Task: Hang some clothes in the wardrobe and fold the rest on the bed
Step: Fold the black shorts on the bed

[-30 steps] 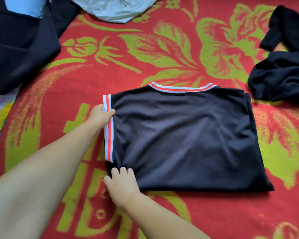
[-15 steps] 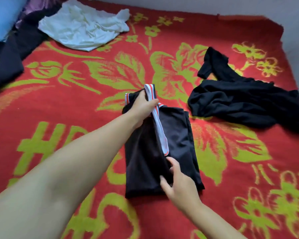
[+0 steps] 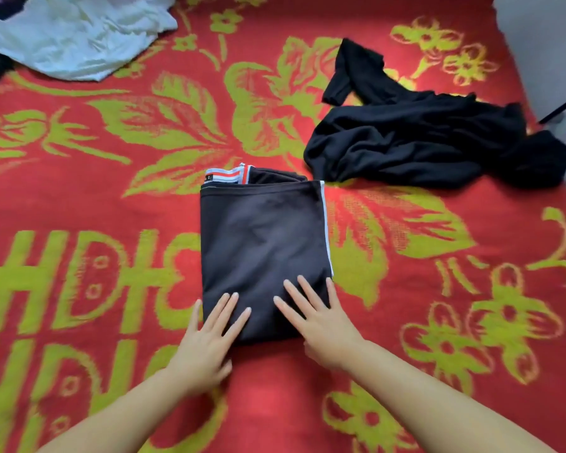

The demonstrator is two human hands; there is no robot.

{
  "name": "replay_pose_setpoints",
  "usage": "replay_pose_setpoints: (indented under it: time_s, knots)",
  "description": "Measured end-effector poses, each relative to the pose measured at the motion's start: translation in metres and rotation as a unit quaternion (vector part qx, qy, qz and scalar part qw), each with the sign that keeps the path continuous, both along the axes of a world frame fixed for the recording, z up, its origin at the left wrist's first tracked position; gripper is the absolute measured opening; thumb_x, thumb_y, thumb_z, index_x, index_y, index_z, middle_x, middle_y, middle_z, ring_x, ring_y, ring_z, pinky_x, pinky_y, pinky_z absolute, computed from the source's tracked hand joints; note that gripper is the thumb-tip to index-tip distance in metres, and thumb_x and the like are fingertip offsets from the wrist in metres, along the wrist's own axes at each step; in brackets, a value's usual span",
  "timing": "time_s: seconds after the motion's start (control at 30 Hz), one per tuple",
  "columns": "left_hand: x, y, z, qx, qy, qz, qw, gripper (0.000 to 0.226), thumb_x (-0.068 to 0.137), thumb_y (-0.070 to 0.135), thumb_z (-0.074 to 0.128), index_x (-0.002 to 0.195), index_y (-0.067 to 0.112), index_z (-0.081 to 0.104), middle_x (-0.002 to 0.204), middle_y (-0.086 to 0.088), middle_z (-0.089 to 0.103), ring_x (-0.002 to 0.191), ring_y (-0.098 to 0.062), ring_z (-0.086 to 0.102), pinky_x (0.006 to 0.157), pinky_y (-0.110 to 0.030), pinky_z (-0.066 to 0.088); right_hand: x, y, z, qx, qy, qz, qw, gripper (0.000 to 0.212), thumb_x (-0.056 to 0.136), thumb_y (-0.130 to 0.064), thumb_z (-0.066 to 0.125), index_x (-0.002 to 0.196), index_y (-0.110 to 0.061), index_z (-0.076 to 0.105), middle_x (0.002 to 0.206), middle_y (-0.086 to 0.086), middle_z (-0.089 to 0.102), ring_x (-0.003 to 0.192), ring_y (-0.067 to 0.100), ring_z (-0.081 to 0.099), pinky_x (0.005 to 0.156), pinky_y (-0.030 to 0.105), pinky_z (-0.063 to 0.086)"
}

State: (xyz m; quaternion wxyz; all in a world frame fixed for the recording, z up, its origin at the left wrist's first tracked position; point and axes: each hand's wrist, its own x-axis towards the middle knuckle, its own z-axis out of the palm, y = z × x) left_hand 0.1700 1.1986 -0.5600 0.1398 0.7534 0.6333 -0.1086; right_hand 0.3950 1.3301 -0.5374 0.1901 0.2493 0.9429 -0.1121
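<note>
My left hand [image 3: 206,341] and right hand [image 3: 317,318] both lie flat, fingers straight and spread, pressing on the near edge of the folded dark shirt [image 3: 262,250], neither grip closed on anything. The shirt sits as a neat rectangle in the middle of the bed [image 3: 79,158], its red-and-white striped collar [image 3: 229,176] poking out at the far end. A crumpled black garment [image 3: 422,142] lies beyond to the right, a white one [image 3: 76,37] at far left
</note>
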Motion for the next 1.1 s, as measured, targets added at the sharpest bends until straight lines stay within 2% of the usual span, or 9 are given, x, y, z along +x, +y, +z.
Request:
replay_pose_setpoints:
  time_s: [0.13, 0.23, 0.33, 0.53, 0.6, 0.63, 0.73, 0.9, 1.1]
  knots:
    - [0.002, 0.002, -0.022, -0.009, 0.013, 0.059, 0.998, 0.145, 0.042, -0.001, 0.08, 0.152, 0.02, -0.011, 0.145, -0.019, 0.044, 0.131, -0.035, 0.046, 0.097, -0.059, 0.041, -0.004, 0.004, -0.027, 0.03, -0.073, -0.051, 0.996, 0.085, 0.094, -0.015, 0.044, 0.15, -0.028, -0.018, 0.153, 0.003, -0.034, 0.143, 0.029, -0.027, 0.106, 0.066, -0.014]
    - [-0.006, 0.023, -0.027, -0.022, 0.054, 0.054, 0.997, 0.112, 0.077, -0.003, 0.056, 0.144, 0.026, -0.029, 0.16, -0.014, 0.004, 0.147, -0.034, 0.007, 0.116, -0.05, 0.013, -0.013, 0.014, -0.03, 0.048, -0.068, -0.084, 0.993, 0.081, 0.094, -0.006, 0.039, 0.151, -0.027, -0.016, 0.159, 0.01, -0.017, 0.147, 0.027, -0.013, 0.113, 0.057, -0.008]
    - [-0.005, 0.024, -0.013, -0.122, 0.044, 0.027, 0.991, 0.09, 0.085, -0.01, 0.038, 0.151, 0.023, -0.012, 0.16, -0.011, -0.012, 0.147, -0.031, -0.009, 0.118, -0.039, -0.004, -0.02, 0.017, -0.013, 0.035, -0.12, -0.051, 0.991, 0.075, 0.094, -0.003, 0.038, 0.153, -0.024, -0.002, 0.16, 0.016, -0.004, 0.148, 0.032, -0.002, 0.115, 0.056, 0.0]
    - [0.004, -0.04, 0.043, -0.324, -0.172, 0.018, 0.93, 0.085, 0.08, -0.014, 0.032, 0.153, 0.026, 0.016, 0.16, -0.002, 0.014, 0.146, -0.018, 0.015, 0.113, -0.023, 0.016, -0.004, -0.026, 0.043, -0.171, -0.25, 0.084, 0.949, 0.073, 0.089, 0.002, 0.04, 0.153, -0.025, 0.018, 0.149, 0.02, 0.03, 0.136, 0.037, 0.034, 0.11, 0.052, 0.03]
    - [-0.005, -0.035, 0.063, -0.371, -0.264, 0.062, 0.888, 0.059, 0.078, -0.007, 0.035, 0.125, 0.02, 0.056, 0.12, -0.004, 0.06, 0.109, -0.017, 0.054, 0.087, -0.023, 0.037, -0.007, -0.018, 0.068, -0.305, -0.225, 0.027, 0.925, 0.073, 0.079, 0.008, 0.038, 0.144, -0.026, 0.04, 0.121, 0.008, 0.059, 0.105, 0.025, 0.061, 0.082, 0.025, 0.053]
    - [-0.012, -0.025, 0.071, -0.375, -0.304, 0.078, 0.872, 0.039, 0.075, -0.006, 0.037, 0.1, 0.011, 0.061, 0.09, -0.005, 0.058, 0.083, -0.016, 0.053, 0.072, -0.027, 0.036, -0.008, -0.007, 0.078, -0.347, -0.202, -0.007, 0.916, 0.068, 0.074, 0.01, 0.036, 0.132, -0.023, 0.055, 0.099, 0.001, 0.062, 0.082, 0.015, 0.063, 0.061, 0.013, 0.049]
    - [-0.045, 0.022, 0.086, -0.331, -0.405, 0.198, 0.829, 0.018, 0.075, -0.006, 0.046, 0.071, 0.011, 0.051, 0.066, 0.006, 0.042, 0.061, -0.005, 0.04, 0.058, -0.025, 0.033, -0.016, 0.043, 0.085, -0.358, -0.124, -0.113, 0.919, 0.033, 0.072, 0.008, 0.04, 0.083, -0.016, 0.059, 0.069, -0.003, 0.049, 0.061, 0.008, 0.049, 0.054, 0.021, 0.037]
    - [-0.085, 0.099, 0.066, -0.182, -0.527, 0.462, 0.69, 0.025, 0.091, -0.002, 0.051, 0.105, 0.014, 0.064, 0.091, 0.001, 0.064, 0.081, -0.012, 0.06, 0.063, -0.022, 0.046, -0.039, 0.114, 0.056, -0.289, 0.065, -0.383, 0.875, 0.026, 0.088, -0.006, 0.06, 0.113, -0.01, 0.063, 0.102, 0.005, 0.061, 0.091, 0.017, 0.055, 0.07, 0.027, 0.042]
    - [-0.051, 0.126, -0.002, 0.04, -0.296, 0.637, 0.711, 0.017, 0.094, 0.014, 0.049, 0.106, 0.008, 0.059, 0.106, -0.013, 0.063, 0.101, -0.031, 0.058, 0.074, -0.029, 0.035, -0.07, 0.109, -0.008, -0.116, 0.171, -0.525, 0.826, 0.038, 0.095, -0.017, 0.053, 0.133, -0.016, 0.047, 0.129, 0.012, 0.058, 0.117, 0.032, 0.053, 0.093, 0.036, 0.042]
